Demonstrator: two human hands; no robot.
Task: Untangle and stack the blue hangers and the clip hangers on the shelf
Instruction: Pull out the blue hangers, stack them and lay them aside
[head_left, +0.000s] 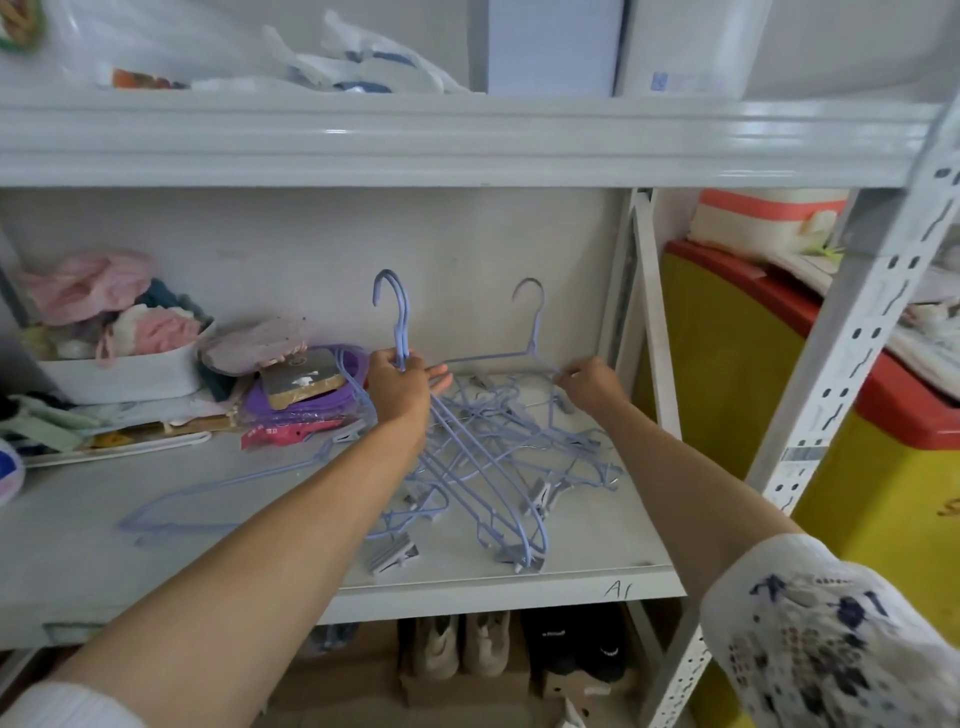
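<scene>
One loose blue hanger (218, 499) lies flat at the left of the shelf (519, 579), apart from the pile. The left hand (397, 387) grips the necks of a bunch of blue hangers (397, 322), apparently two or three, hooks upright. The tangled pile (498, 457) lies mid-shelf; its count cannot be told. At least six clips show. The right hand (584, 382) pinches one raised hanger (530, 332) by its shoulder wire. Recommended: steady the bunch and lift the single hanger slowly, freeing snagged clips.
</scene>
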